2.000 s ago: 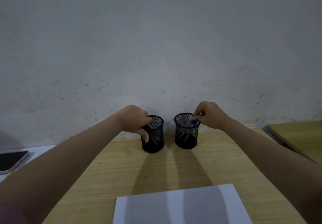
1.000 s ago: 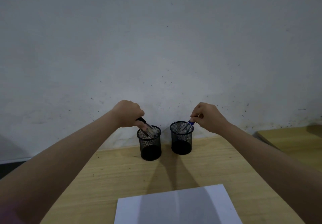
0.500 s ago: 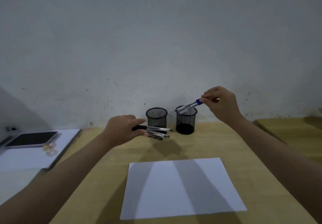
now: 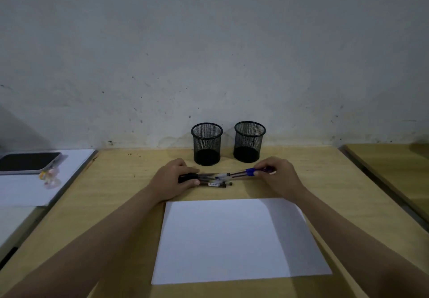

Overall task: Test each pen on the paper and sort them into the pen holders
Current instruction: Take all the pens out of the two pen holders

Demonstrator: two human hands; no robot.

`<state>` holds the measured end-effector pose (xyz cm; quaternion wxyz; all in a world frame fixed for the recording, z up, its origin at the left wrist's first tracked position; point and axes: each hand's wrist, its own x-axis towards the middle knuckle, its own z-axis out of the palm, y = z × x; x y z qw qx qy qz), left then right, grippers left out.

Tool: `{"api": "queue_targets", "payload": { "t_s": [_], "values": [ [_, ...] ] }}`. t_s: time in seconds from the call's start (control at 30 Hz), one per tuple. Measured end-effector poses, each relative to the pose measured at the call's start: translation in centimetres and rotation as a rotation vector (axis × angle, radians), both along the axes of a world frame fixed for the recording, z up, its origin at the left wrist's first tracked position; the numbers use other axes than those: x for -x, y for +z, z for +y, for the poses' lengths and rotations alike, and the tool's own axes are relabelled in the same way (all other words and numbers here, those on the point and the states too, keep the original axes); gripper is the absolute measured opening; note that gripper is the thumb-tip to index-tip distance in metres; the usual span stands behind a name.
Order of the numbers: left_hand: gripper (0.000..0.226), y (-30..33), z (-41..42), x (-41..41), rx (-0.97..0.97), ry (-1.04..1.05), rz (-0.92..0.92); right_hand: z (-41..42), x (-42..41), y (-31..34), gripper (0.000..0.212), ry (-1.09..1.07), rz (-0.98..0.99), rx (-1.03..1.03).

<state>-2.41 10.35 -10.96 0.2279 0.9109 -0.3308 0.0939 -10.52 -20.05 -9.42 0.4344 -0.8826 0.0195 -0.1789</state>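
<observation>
Two black mesh pen holders stand by the wall, the left pen holder (image 4: pixel 206 144) and the right pen holder (image 4: pixel 249 141), and both look empty. My left hand (image 4: pixel 173 182) grips a bundle of black pens (image 4: pixel 214 180) low over the wooden desk (image 4: pixel 120 181), in front of the holders. My right hand (image 4: pixel 276 177) pinches a few blue-capped pens (image 4: pixel 248 172), their tips pointing left toward the black bundle. A white sheet of paper (image 4: pixel 236 239) lies flat on the desk just in front of both hands.
A phone (image 4: pixel 27 162) rests on a white surface (image 4: pixel 34 188) to the left of the desk, with a small clear trinket (image 4: pixel 50 178) beside it. Another wooden desk (image 4: pixel 394 170) adjoins on the right. The wall runs right behind the holders.
Both hands lifted the pens out of the holders and brought them down toward the desk in front. The view tilted down, showing the whole paper.
</observation>
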Motion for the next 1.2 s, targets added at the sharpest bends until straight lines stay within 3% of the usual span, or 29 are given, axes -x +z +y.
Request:
{"api": "queue_targets", "payload": {
  "t_s": [0.2, 0.3, 0.6, 0.77, 0.93, 1.07, 1.2],
  "values": [
    [0.074, -1.1, 0.5, -1.4, -0.075, -0.01, -0.015, -1.0, -1.3, -0.2, 0.019, 0.101, 0.058, 0.295],
    [0.079, -1.1, 0.4, -1.1, -0.123, -0.004, -0.018, -1.2, -1.4, -0.5, 0.02, 0.118, 0.075, 0.292],
    [0.044, -0.3, 0.6, -1.3, -0.001, 0.034, 0.038, -1.7, -1.8, -0.5, 0.021, 0.111, 0.12, 0.331],
    [0.058, 0.2, 1.4, -1.5, -0.116, 0.037, 0.03, -1.4, -2.2, -0.3, 0.021, 0.119, 0.107, 0.403],
    [0.057, -0.2, 1.3, -1.1, -0.211, 0.037, -0.108, 0.4, -2.3, -0.6, 0.024, 0.115, -0.01, 0.496],
    [0.043, -0.5, 1.8, -0.6, -0.032, 0.028, -0.168, 3.9, -1.9, -0.3, 0.024, 0.199, -0.123, 0.445],
    [0.042, -0.8, 3.0, -0.5, -0.075, -0.005, -0.129, 7.2, -2.0, -0.1, 0.021, 0.352, -0.059, 0.454]
  ]
}}
